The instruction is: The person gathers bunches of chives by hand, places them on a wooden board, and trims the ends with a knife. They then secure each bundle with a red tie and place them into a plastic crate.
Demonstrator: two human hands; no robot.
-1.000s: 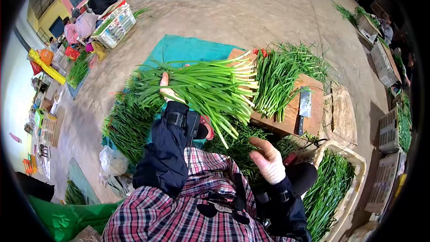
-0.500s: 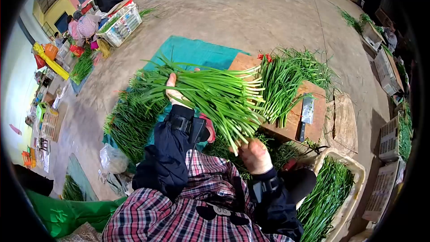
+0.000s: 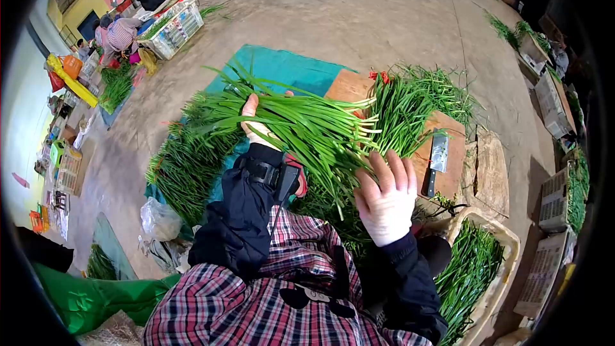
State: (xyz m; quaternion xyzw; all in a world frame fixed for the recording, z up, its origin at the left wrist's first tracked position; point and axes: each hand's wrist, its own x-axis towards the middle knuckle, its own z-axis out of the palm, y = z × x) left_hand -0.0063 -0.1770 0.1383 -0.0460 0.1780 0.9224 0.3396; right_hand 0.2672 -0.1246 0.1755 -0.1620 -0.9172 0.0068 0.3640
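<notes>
My left hand [image 3: 256, 122] is wrapped round a large bunch of long green stalks [image 3: 307, 128], whose pale ends point right. My right hand [image 3: 389, 198] is raised just below the pale ends, fingers spread, with nothing held. Behind the bunch, more loose stalks [image 3: 413, 106] lie on a wooden board [image 3: 451, 131]. A knife [image 3: 438, 161] with a black handle rests on that board. To the left, tied bundles of greens [image 3: 192, 166] lie on a teal sheet [image 3: 288, 74].
A white crate [image 3: 512, 250] full of greens stands at my lower right. A clear plastic bag [image 3: 160, 220] lies at the left. Several crates line the right side. People [image 3: 122, 33] sit beside a white crate [image 3: 176, 31] at the upper left.
My right hand has moved up and right, away from the stalk ends, and its fingers have opened. The bunch in my left hand has shifted slightly.
</notes>
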